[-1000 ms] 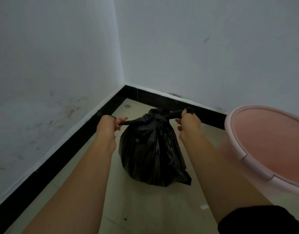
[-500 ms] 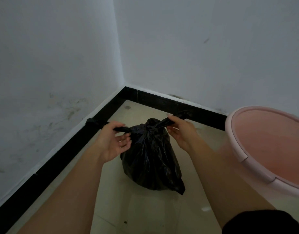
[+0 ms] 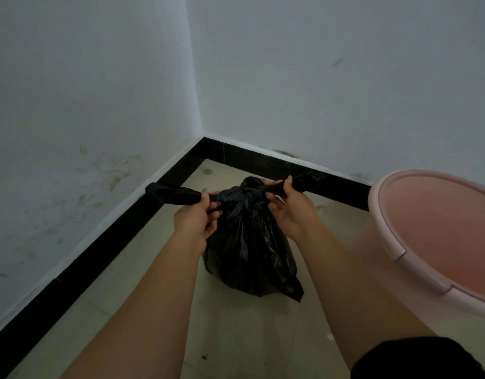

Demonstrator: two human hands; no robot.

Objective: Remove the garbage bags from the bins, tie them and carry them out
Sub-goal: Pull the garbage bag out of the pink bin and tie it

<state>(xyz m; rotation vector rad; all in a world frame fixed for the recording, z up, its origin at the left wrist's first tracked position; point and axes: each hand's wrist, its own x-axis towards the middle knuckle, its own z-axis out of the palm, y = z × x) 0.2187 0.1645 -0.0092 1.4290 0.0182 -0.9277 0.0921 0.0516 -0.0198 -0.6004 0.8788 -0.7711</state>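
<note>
Black thin plastic makes up the garbage bag (image 3: 249,250), which sits on the floor in the corner, just left of the pink bin (image 3: 441,228). Bulging and creased, it looks soft and fairly light, likely to sag and swing when lifted, and slick enough to slip through a loose grip. Its two twisted tails are drawn outward: the left hand (image 3: 193,220) grips the left tail (image 3: 173,194) and the right hand (image 3: 289,212) pinches the right tail (image 3: 304,181), fingers curled on the plastic. The small knot (image 3: 248,191) between them, once snug, seems the best place to take hold. Around it are scuffed white walls (image 3: 85,91), a pale glossy tiled floor (image 3: 249,337) that would let the bag slide, and black skirting (image 3: 263,160).
</note>
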